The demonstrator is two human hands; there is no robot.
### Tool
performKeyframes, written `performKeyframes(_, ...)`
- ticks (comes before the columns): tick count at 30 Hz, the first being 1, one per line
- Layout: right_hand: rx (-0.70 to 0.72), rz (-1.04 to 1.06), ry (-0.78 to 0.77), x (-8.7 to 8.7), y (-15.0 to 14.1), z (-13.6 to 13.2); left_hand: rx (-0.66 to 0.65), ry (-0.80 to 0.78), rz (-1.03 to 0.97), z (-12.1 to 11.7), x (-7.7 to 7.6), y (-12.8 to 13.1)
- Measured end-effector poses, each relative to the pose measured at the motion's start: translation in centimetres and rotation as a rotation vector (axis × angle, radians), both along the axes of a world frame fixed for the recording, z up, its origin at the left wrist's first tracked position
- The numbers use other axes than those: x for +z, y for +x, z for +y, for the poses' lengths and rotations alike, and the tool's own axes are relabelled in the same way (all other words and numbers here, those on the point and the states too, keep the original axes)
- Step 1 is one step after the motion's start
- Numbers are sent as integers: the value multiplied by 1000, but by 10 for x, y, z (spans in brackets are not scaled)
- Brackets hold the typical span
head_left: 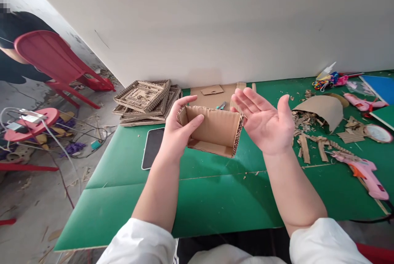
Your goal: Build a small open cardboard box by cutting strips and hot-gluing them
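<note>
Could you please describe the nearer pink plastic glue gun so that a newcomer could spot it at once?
On the large green table, look to the right side, near the front edge. There, beside torn brown cardboard scraps, lies the pink plastic glue gun. Its orange trigger shows plainly, and it lies nearer the viewer than the other pink gun.
</note>
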State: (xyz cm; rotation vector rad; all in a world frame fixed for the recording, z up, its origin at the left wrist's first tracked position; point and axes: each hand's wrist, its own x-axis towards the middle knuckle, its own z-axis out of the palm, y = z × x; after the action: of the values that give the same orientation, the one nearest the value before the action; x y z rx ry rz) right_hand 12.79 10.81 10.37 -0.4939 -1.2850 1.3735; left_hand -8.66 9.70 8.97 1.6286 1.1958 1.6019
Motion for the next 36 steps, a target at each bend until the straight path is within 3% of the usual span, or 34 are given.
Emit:
performKeyframes(12,-332,-16,7,-8,-7,2,-157,-212,9,2,-1,2)
performKeyframes(17,-448,-46,30,-11,-8,5,-247,-366,245,16,-24,11)
performKeyframes(20,-416,-91,24,-11,-9,4,-311,-469,559,23,-46,18)
performKeyframes(22,-369,-117,-2,-10,-9,3,-315,-496,641,25,-55,22)
performKeyframes(24,-307,-120,-22,-10,-10,2,-235,-471,642,24,-55,25)
performKeyframes(26,-245,-118,-25,-11,-11,0,-114,-381,535,19,-42,26)
performKeyframes(28,-203,-138,-9,-12,-12,-1,-104,-253,214,9,-21,25)
performKeyframes(31,-169,-192,51,-13,-15,-6,-385,-234,-383,-11,11,23)
performKeyframes(33,-143,-221,100,-12,-18,-9,-462,-247,-535,-23,24,22)
performKeyframes(36,-74,-236,159,-13,-21,-14,-422,-286,-581,-31,28,24)
